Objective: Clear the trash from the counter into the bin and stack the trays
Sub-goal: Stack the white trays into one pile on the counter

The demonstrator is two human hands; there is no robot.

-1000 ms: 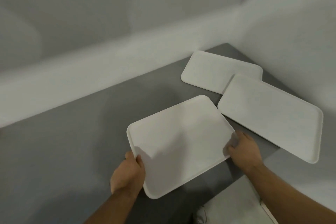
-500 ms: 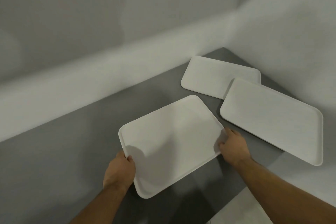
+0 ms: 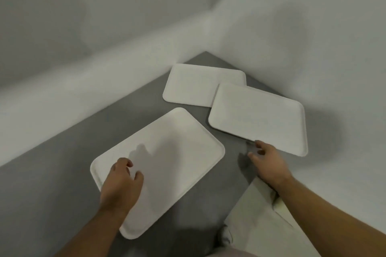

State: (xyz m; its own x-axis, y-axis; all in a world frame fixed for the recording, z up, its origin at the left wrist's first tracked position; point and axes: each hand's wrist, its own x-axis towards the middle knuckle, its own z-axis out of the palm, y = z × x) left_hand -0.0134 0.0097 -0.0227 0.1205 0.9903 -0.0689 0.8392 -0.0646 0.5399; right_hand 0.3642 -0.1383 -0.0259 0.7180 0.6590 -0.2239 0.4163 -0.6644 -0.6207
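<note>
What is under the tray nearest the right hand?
The right tray overlaps a corner of the far tray and otherwise sits on the grey counter. Anything else beneath it is hidden.

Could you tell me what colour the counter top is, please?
The counter is plain grey, seen best in the head view.

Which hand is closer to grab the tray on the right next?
Right, probably. The right hand has its fingers at the near edge of the right tray. The left hand is over the near tray, farther away.
</note>
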